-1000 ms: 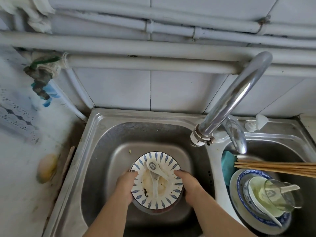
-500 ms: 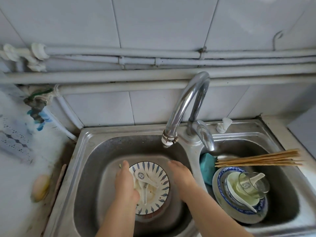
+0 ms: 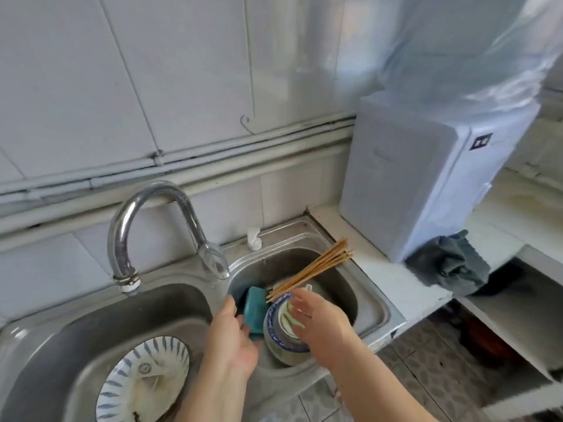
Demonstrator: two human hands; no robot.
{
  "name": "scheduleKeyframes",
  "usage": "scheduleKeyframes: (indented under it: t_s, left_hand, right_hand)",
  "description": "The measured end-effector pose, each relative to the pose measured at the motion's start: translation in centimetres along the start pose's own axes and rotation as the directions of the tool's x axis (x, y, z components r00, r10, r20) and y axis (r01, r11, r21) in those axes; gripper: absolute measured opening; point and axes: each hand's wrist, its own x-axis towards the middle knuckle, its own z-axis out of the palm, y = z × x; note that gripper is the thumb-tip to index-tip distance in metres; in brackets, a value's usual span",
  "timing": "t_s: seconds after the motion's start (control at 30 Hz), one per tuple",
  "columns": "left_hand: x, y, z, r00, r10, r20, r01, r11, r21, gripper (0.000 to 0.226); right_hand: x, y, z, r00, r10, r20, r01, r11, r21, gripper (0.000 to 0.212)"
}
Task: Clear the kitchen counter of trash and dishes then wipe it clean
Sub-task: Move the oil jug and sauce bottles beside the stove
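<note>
Status: I'm at the dish-clearing step, wipe not started.

- Striped plate (image 3: 143,379) sits in the left basin (image 3: 61,327), below and left of the faucet (image 3: 152,226). It has food residue on it and neither hand touches it.
- Both hands are over the right basin (image 3: 335,269), below and right of the faucet.
- Left hand (image 3: 230,336): fingers straight and relaxed, holding nothing. The fingertips are just beside the teal sponge (image 3: 254,312). I can't tell if they touch, because of motion blur.
- Right hand (image 3: 320,324): fingers spread wide, palm down over the stacked bowls and plates (image 3: 275,333), gripping nothing. Contact is unclear.
- Chopsticks (image 3: 310,269) lie slanted across the stack and the basin's far rim, right of the faucet.
- Grey cloth (image 3: 454,266) is bunched on the counter (image 3: 387,275), far right of the faucet, against the white box (image 3: 426,178).

My read: dishes are off the counter and parked in the sink, so clearing looks mostly done on the part I can see. The rest of the counter is out of frame, so that's unconfirmed.

Next move needs one of two things:
- Take the sponge with the left hand, or
- Go right of the faucet for the cloth and start wiping.

If I go for the sponge, I need to keep the right hand clear of the chopsticks, since a nudge could tip them off the rim. The stack looks tilted, so no side load on it.
</note>
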Motion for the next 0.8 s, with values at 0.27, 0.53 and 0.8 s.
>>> scheduleKeyframes:
  t_s: [0.27, 0.53, 0.8]
  left_hand:
    - [-6.1, -10.8, 10.6, 0.964, -0.071, 0.258, 0.029, 0.986, 0.163, 0.061]
    - [-11.6, -19.4, 19.5, 0.871, -0.204, 0.446, 0.012, 0.918, 0.395, 0.06]
    - [-12.8, -26.7, 27.8, 0.787, -0.363, 0.499, 0.037, 0.835, 0.549, 0.057]
  right_hand:
    - [-6.9, -5.8, -16.6, 0.97, -0.21, -0.121, 0.226, 0.965, 0.136, 0.018]
    - [-12.3, -9.4, -29.6, 0.904, -0.24, -0.354, 0.367, 0.861, 0.353, 0.027]
    - [-13.8, -11.0, -39.2, 0.833, -0.223, -0.506, 0.473, 0.763, 0.441, 0.028]
